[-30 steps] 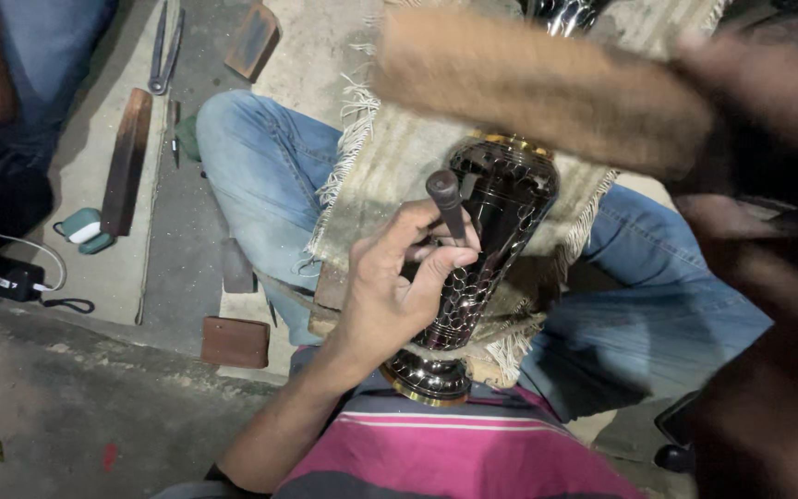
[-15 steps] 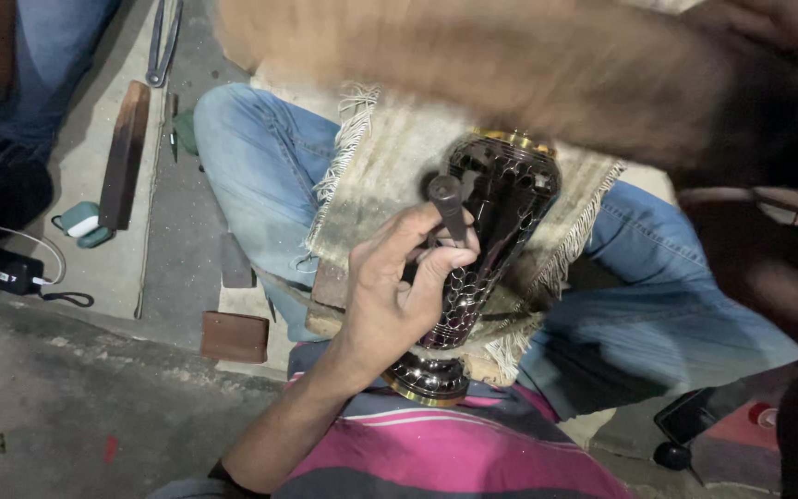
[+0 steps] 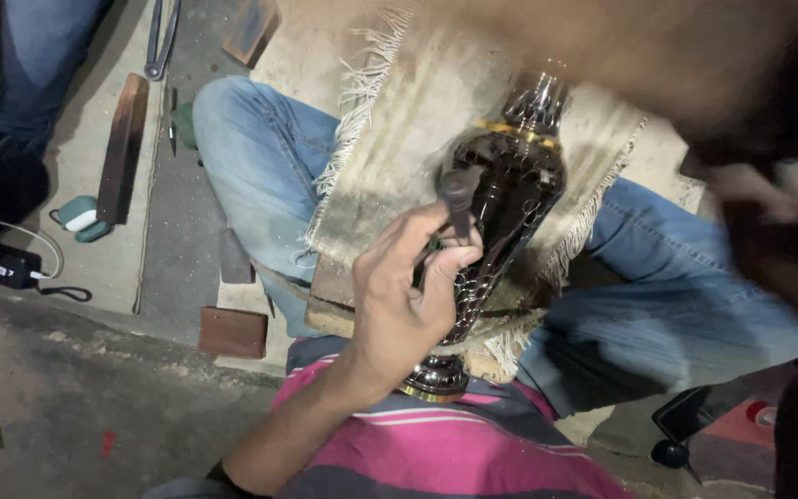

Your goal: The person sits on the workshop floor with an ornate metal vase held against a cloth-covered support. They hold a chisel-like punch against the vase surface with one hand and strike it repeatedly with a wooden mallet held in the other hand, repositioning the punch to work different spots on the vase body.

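Note:
A dark metal vase (image 3: 521, 189) with a cut scale pattern and a gold band lies on a fringed beige cloth (image 3: 399, 157) across my lap, its foot (image 3: 436, 379) towards my striped shirt. My left hand (image 3: 397, 310) grips a short dark punch (image 3: 459, 196) with its tip set against the side of the vase. My right hand (image 3: 778, 240) is a dark blur at the right, very near the camera. It holds a wooden stick (image 3: 602, 55) that smears across the top of the view above the vase.
Brown wooden blocks (image 3: 233, 331) lie by my left knee. A long wooden strip (image 3: 124, 148), pliers (image 3: 159, 37), a teal case (image 3: 80, 217) and a black charger (image 3: 0, 266) with a white cable lie on the floor at the left. Another person's jeans (image 3: 11, 55) fill the top left.
The wooden stick in my right hand has swung up towards the camera and is more blurred. My left hand still holds the punch against the vase.

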